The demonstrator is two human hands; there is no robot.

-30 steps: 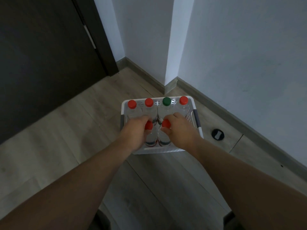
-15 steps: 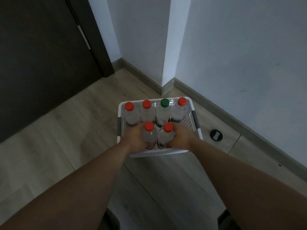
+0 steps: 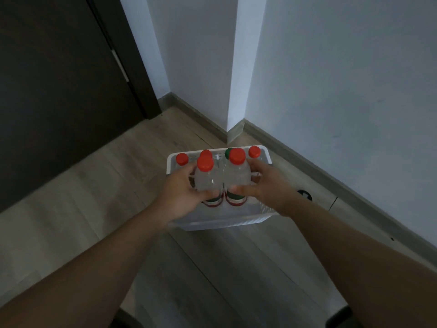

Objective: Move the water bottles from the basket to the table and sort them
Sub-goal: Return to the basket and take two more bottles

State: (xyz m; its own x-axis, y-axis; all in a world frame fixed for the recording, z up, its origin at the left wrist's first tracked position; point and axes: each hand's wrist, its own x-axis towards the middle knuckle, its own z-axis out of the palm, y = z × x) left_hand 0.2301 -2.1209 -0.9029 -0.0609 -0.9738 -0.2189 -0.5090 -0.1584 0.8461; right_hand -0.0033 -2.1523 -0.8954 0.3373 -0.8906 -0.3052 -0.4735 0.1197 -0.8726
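A white perforated basket (image 3: 220, 222) stands on the wooden floor near a wall corner. My left hand (image 3: 182, 192) grips a clear red-capped bottle (image 3: 205, 177), raised above the basket. Beside it my right hand (image 3: 264, 185) grips a second clear red-capped bottle (image 3: 237, 172), also raised. Both bottles have red, white and green label bands at the bottom. Along the basket's far wall stand three red-capped bottles (image 3: 182, 159) and one green-capped bottle (image 3: 228, 152), which is partly hidden behind the right-hand bottle.
A dark door (image 3: 59, 79) fills the left side. Pale walls and a grey skirting board (image 3: 319, 169) run behind and to the right of the basket. A small round black floor fitting (image 3: 305, 194) sits right of the basket. No table is in view.
Both hands have closed on the two near bottles and lifted them up out of the basket toward me. The camera has risen and the view has tilted up the wall.
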